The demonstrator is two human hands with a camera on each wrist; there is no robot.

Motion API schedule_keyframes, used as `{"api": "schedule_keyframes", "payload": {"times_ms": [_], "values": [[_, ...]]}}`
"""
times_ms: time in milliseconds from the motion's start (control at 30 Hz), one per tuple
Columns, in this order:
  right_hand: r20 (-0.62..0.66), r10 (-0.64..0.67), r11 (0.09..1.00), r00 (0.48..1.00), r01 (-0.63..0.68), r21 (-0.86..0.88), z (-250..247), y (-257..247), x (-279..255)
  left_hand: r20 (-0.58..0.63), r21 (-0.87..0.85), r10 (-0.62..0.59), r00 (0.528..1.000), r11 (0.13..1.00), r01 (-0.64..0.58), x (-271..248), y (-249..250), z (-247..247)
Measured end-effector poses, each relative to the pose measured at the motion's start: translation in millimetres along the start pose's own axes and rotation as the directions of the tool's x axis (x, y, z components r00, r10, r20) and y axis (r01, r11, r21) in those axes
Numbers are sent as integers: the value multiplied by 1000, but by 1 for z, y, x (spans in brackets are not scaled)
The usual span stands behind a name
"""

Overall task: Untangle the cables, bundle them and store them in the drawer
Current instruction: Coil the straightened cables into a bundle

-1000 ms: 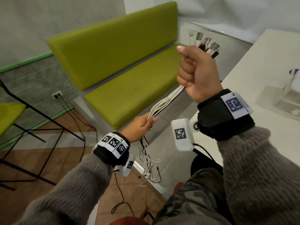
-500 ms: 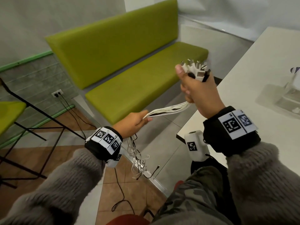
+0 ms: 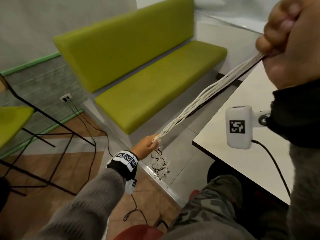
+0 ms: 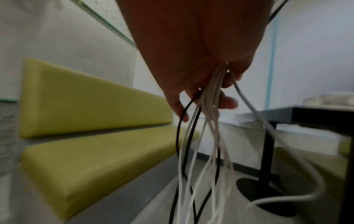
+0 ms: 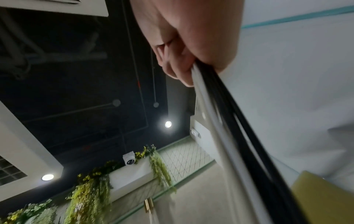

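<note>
A bundle of several white and black cables point(image 3: 204, 101) stretches taut between my two hands. My right hand point(image 3: 292, 44) is raised close to the head camera at the top right and grips one end of the bundle in a fist; the plugs are hidden. My left hand point(image 3: 147, 147) is held low, out over the floor, with its fingers curled round the bundle. Below it the loose cable ends point(image 3: 160, 164) hang in a tangle. In the left wrist view the cables point(image 4: 208, 121) drop from my left hand point(image 4: 191, 60). The right wrist view shows my right hand point(image 5: 191, 45) clamped on white and black strands point(image 5: 229, 128).
A green cushioned bench point(image 3: 138, 70) runs along the wall ahead. A white table point(image 3: 242, 127) stands at the right, its corner near my knee. A black metal chair frame point(image 3: 52, 135) and floor cords point(image 3: 97, 135) from a wall socket point(image 3: 65, 98) lie at the left.
My right hand has risen up and toward the camera while my left hand slid down and away along the cables. The span between the hands is longer and the hanging tangle shorter.
</note>
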State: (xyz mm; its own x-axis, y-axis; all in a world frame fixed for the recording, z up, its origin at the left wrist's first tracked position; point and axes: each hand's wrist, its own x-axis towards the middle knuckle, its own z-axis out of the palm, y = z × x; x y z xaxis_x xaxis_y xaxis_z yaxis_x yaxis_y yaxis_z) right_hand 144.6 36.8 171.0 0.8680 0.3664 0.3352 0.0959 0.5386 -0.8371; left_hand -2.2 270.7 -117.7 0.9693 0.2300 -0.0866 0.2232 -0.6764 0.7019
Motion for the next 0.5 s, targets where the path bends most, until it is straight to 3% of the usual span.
{"api": "schedule_keyframes", "payload": {"times_ms": [100, 167, 200, 233, 300, 333, 400, 500], "values": [[48, 26, 999, 999, -28, 29, 14, 18, -7, 139, 219, -164, 977, 967, 131, 4, -4, 4], [95, 90, 996, 991, -92, 19, 27, 32, -12, 274, 407, -298, 914, 897, 171, 7, 5, -12], [116, 119, 993, 986, -121, 9, 32, 39, -13, 311, 394, -307, 899, 903, 171, 7, 18, -26], [130, 147, 989, 981, -149, 4, 37, 47, -15, 318, 288, -241, 917, 946, 149, 7, 38, -45], [145, 210, 978, 967, -210, -18, 48, 66, -19, 161, -74, 14, 987, 997, -2, 5, 86, -81], [152, 245, 969, 957, -244, -30, 54, 76, -22, 52, -254, 127, 991, 961, -110, 7, 108, -94], [164, 310, 950, 936, -312, -18, 64, 90, -28, -33, -479, 322, 946, 826, -297, 9, 145, -103], [188, 362, 927, 913, -374, 35, 65, 94, -29, -18, -600, 384, 923, 735, -317, 13, 172, -87]]}}
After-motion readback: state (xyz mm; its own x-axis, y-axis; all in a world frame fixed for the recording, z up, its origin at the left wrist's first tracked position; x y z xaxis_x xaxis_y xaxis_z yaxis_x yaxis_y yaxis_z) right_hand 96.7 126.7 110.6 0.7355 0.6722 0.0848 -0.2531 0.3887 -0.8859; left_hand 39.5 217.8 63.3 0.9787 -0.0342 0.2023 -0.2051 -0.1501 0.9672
